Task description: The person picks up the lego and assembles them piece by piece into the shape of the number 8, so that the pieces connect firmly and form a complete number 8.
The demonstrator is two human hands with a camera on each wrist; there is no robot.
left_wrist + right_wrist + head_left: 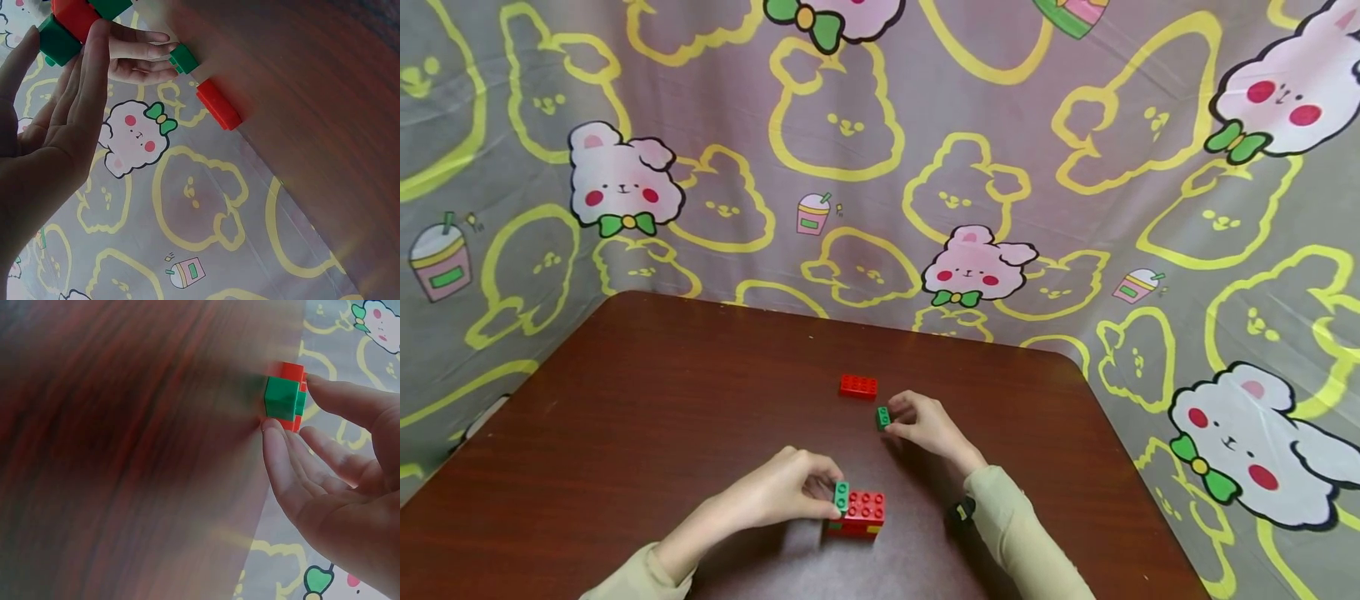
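My left hand (778,492) pinches a small green brick (842,497) at the left end of a red studded brick (867,505), the top of a small stack. Green and yellow parts show lower on this stack. In the left wrist view the pinched green brick (59,40) lies between thumb and fingers, beside the red one (76,19). Farther back, my right hand (928,427) reaches to a second small green brick (883,418) on the table. Its spread fingertips flank that brick (282,399) in the right wrist view, one fingertip right at its lower corner.
A red studded brick (858,386) lies on the brown table (700,392), just behind the second green brick. A curtain (865,200) printed with cartoon animals hangs along the table's far and side edges. A dark band (961,510) sits at the right wrist.
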